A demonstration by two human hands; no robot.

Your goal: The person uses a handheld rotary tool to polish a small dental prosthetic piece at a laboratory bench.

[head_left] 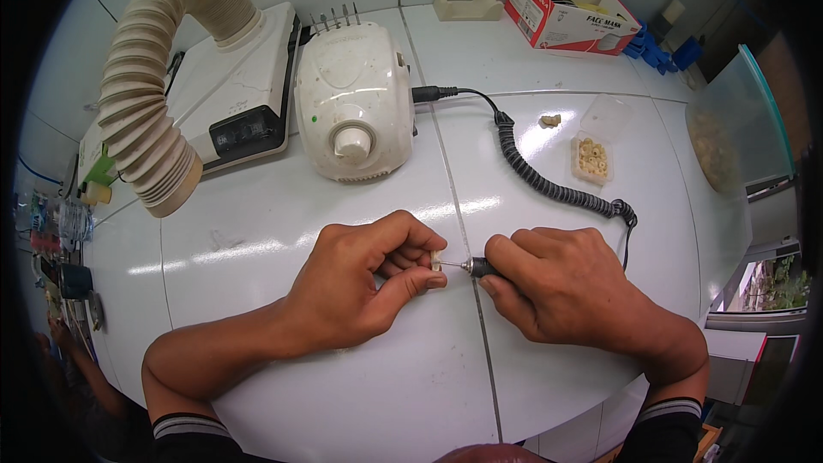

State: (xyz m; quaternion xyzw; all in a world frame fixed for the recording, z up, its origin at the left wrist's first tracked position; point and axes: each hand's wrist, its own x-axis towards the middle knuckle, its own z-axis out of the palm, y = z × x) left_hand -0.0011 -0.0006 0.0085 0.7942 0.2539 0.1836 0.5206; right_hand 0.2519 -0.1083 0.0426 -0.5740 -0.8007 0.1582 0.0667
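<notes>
Between thumb and fingers, my left hand (356,279) pinches a small cream-coloured piece (435,261), which looks like a dental crown; the fingertips partly cover it. My right hand (566,283) grips a rotary handpiece (482,267), its thin metal bur pointing left and meeting the piece, or very nearly. Both hands are over the middle of the white tiled worktop (403,386). Beyond them stands the white control unit (356,90) with a round knob and several burs upright at its back. A black coiled cord (540,173) leaves its right side and loops down behind my right hand.
An extraction unit (249,77) with a ribbed hose (141,77) stands at left. Toward the right are a small clear box (591,179) of cream pieces, a loose beige lump (550,121), a mask carton (574,36) and a teal-rimmed tub (754,111). Another person's arm (94,373) shows far left.
</notes>
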